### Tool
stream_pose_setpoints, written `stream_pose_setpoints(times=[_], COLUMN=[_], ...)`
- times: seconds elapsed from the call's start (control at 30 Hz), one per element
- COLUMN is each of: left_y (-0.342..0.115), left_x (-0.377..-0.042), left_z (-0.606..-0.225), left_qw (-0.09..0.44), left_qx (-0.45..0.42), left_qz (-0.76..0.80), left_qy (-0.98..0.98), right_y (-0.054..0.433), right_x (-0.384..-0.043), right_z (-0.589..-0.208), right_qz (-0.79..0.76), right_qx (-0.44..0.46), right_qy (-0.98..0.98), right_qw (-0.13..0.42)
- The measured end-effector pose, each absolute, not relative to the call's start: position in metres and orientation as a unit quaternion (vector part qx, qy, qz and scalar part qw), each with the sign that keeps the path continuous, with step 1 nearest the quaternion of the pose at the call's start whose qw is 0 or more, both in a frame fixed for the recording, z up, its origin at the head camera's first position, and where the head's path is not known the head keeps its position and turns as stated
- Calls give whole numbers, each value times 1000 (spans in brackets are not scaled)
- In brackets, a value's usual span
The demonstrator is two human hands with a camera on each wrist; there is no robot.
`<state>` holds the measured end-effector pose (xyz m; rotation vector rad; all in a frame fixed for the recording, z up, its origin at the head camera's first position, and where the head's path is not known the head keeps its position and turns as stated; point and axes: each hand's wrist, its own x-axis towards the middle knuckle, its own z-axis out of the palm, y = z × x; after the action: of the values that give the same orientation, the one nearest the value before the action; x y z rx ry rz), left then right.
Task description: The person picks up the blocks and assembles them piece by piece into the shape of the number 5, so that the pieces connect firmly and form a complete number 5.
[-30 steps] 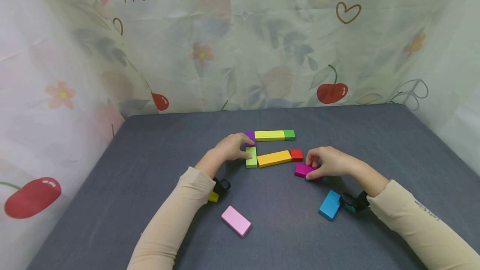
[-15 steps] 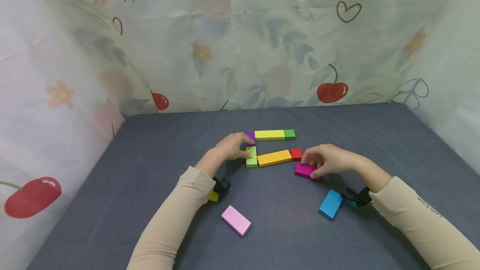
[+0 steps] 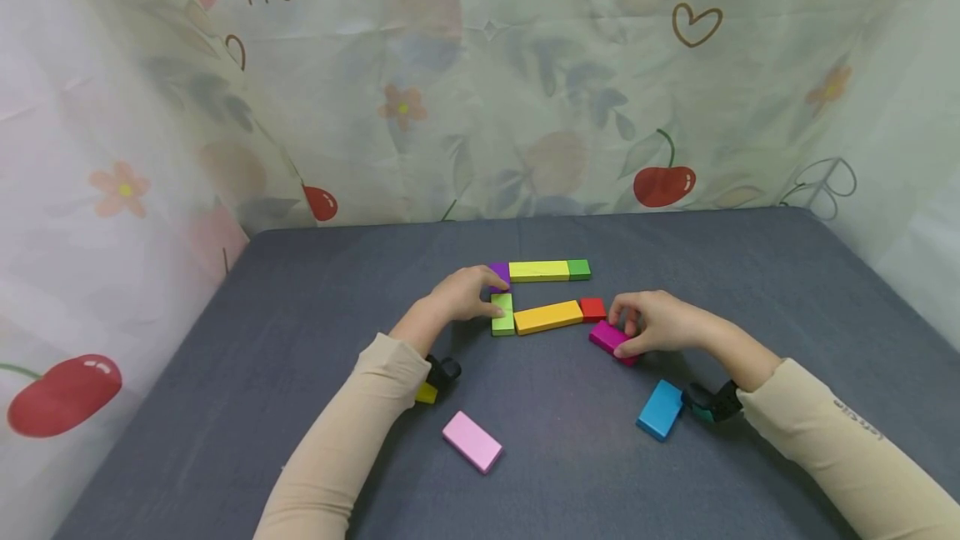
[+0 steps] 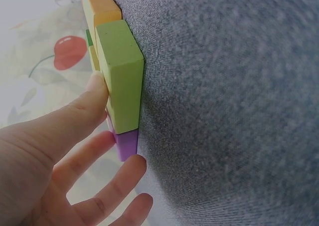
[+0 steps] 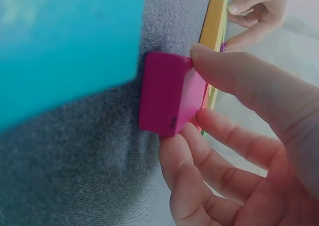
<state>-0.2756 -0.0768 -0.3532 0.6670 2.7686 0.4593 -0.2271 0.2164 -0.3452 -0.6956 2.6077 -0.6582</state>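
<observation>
My left hand (image 3: 456,294) rests at the left end of the arrangement, its thumb touching the light green block (image 4: 124,86) and its index fingertip at the purple block (image 4: 127,143). Those left fingers are spread and loosely bent. My right hand (image 3: 662,322) pinches a magenta block (image 5: 164,94) between thumb and fingers. This block lies slantwise on the cloth, just in front of the red block (image 3: 592,310). Between the light green and red blocks lies a long orange block (image 3: 548,317), slightly tilted.
Behind are a long yellow block (image 3: 538,272) and a green block (image 3: 579,270) in line with the purple one. Nearer the front lie a pink block (image 3: 472,442), a blue block (image 3: 661,410) and a yellow block (image 3: 426,393) partly hidden by the left wrist. A patterned curtain (image 3: 487,107) hangs behind.
The magenta block has turned, its right end swinging toward the front. My right fingers shifted left to the red block's edge, then back right onto the magenta block. The left hand has stayed put.
</observation>
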Motion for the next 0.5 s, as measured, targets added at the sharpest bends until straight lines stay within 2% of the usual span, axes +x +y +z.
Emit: stream_pose_setpoints(times=[0.33,0.5], left_y=[-77,-76], left_x=[-274,-274], left_z=[-353,-353], left_qw=[126,129], left_qx=[228,224], left_qz=[155,156], left_qy=[953,953], right_y=[214,217], right_x=[-228,-227], right_z=[-349,-347], right_qz=[-236,-254], right_qx=[-229,-233], right_qy=[928,919], right_qw=[173,191])
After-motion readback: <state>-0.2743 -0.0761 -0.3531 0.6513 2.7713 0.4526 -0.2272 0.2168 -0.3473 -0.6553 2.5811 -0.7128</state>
